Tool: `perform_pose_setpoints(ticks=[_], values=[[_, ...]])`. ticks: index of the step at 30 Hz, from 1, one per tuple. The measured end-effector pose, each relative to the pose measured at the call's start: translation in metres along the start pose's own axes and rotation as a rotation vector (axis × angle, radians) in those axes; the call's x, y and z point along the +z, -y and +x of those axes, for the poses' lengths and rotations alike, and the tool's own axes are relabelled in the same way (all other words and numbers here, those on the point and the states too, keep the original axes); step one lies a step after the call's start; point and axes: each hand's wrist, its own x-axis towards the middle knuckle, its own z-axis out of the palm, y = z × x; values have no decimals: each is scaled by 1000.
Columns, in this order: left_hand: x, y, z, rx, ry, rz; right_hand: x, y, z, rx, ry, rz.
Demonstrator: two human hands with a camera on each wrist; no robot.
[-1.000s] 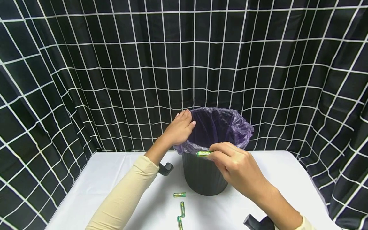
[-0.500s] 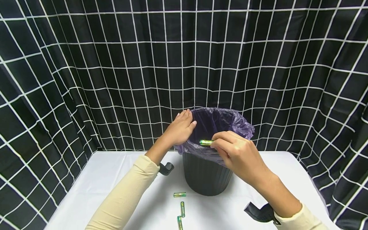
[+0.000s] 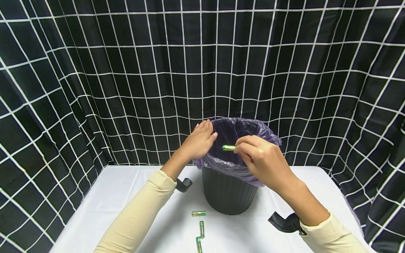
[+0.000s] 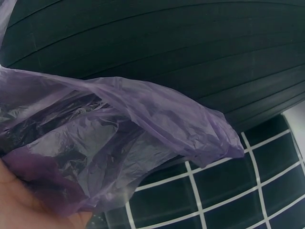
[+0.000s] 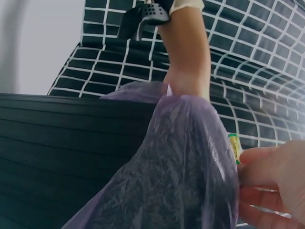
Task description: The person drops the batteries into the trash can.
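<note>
My right hand pinches a green and gold battery by one end, holding it sideways over the mouth of a dark ribbed trash bin. A thin purple trash bag lines the bin and folds down over its rim. On the bin's left rim rests my left hand, fingers extended and thumb lying toward the opening. The left wrist view shows part of that hand behind the bag's loose film. In the right wrist view the battery sticks out past my fingertips.
Three more batteries lie on the white table: one crosswise in front of the bin, and two lengthwise nearer me. A black curtain with a white grid hangs close behind the bin and along both sides.
My right hand has moved forward with the battery, from in front of the bin's near rim to over its opening. The left hand has stayed on the rim.
</note>
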Motion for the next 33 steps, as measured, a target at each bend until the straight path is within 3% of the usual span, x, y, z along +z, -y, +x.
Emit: perform_pose_setpoints(ticks=[18,33], values=[[1,1,0,5,-12,-1,6,-15,-2,68,20,-90],[1,0,1,5,-5,8,-4,8,-10,26,-28,-53]])
